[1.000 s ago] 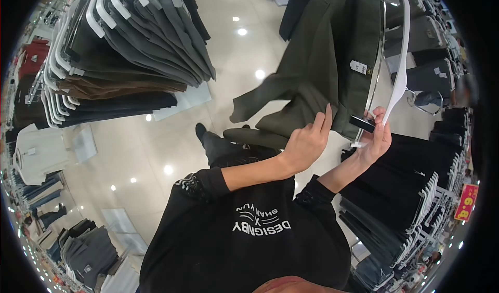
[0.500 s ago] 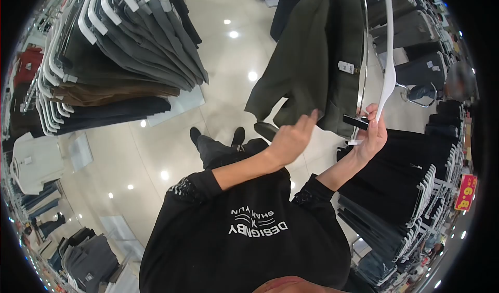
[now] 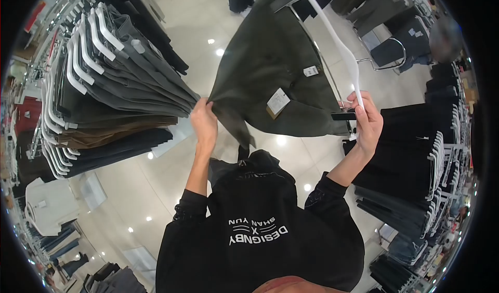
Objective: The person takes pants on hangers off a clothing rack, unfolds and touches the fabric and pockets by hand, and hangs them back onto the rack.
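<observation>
1. Glossy pale tile floor (image 3: 130,199) across head view, draped grey garments (image 3: 140,85) on left.
2. I see smooth dark-olive garment (image 3: 260,59), creased, roughly triangular, two pale tags (image 3: 278,103), clipped to curved white hanger (image 3: 340,43).
3. Garment spans between hands: left hand (image 3: 205,124) pinching its edge, right hand (image 3: 368,124) gripping hanger end beside black clip (image 3: 343,116).

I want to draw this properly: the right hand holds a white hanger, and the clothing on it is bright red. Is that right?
Not quite: the clothing is dark green, not bright red, as the head view shows. The right hand does hold a white hanger.
</observation>
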The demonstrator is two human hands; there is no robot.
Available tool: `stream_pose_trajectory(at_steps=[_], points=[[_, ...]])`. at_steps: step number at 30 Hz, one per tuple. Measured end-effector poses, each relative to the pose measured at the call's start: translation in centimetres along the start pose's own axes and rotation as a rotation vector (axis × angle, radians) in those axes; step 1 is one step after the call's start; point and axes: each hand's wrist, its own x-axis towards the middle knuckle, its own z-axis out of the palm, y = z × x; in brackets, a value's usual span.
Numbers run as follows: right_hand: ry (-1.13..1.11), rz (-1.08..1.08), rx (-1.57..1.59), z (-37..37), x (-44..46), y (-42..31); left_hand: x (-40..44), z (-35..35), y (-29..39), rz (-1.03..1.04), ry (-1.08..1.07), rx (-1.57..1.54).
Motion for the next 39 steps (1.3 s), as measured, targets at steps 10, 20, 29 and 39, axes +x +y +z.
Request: stream_pose_trajectory(at_steps=[10, 20, 29, 39], points=[[-0.103, -0.023, 0.081, 0.7, 0.2, -1.1, 2.0, -1.8, 0.3, -0.118, 0.004, 0.062], [-0.236, 0.012, 0.099, 2.4, 0.6, -2.1, 2.3, -6.2, 12.7, 0.351, -0.067, -0.255], [-0.299, 0.11, 0.052, 3.1, 0.1, -1.2, 1.3, -5.9, 10.7, 0.281, -0.465, 0.191], [-0.314, 0.198, 0.058, 3.4, -0.5, -0.9, -0.2, -5.6, 9.3, 0.313, -0.534, 0.23]])
